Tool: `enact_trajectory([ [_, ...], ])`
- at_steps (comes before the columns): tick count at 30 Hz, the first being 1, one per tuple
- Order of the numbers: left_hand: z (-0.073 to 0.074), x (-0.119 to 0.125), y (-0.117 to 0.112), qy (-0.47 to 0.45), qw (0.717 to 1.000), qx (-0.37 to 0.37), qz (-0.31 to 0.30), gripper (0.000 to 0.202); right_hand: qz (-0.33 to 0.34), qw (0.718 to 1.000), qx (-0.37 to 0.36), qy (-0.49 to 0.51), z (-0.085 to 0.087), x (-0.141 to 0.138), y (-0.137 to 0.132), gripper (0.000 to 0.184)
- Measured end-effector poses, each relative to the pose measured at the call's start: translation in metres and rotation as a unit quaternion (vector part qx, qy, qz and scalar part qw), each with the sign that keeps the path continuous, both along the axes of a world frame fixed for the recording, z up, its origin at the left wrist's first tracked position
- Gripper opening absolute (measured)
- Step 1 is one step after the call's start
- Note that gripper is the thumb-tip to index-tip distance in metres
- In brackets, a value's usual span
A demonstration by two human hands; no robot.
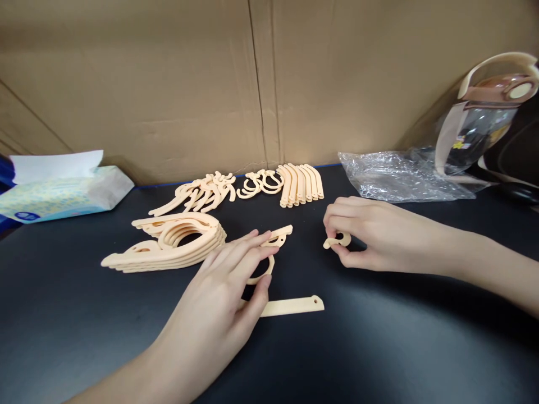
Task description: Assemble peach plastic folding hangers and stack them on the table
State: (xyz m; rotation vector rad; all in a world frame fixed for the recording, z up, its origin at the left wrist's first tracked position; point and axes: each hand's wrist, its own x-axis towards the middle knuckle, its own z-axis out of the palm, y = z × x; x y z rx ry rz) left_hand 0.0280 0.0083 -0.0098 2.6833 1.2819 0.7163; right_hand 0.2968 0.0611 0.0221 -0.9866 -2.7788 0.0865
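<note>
My left hand [229, 286] lies on a cream plastic hanger piece [280, 237] on the black table [379, 348], fingers stretched over it and thumb pressing its curved lower edge. A flat cream arm strip [292, 306] pokes out from under that hand to the right. My right hand [362, 233] is curled, pinching a small cream hook [337, 242] between thumb and fingers, just above the table.
A stack of assembled cream hangers [168, 247] lies to the left. Behind it are rows of loose arms [197, 193], hooks [259, 184] and strips [301, 184]. A tissue pack [63, 191], a crumpled plastic bag [400, 177], a bottle [484, 118] and a cardboard wall [252, 78] border the table.
</note>
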Motion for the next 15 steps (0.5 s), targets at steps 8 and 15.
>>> enact_trajectory([
  [8, 0.003, 0.001, -0.003, 0.151, 0.982, 0.011, -0.11, 0.048, 0.033, 0.998, 0.048, 0.003, -0.003, -0.007, -0.006, 0.023],
  [15, -0.003, -0.001, 0.002, 0.135, 0.984, -0.006, -0.113, 0.041, 0.037, 0.998, 0.053, 0.01, -0.006, -0.011, -0.012, 0.019],
])
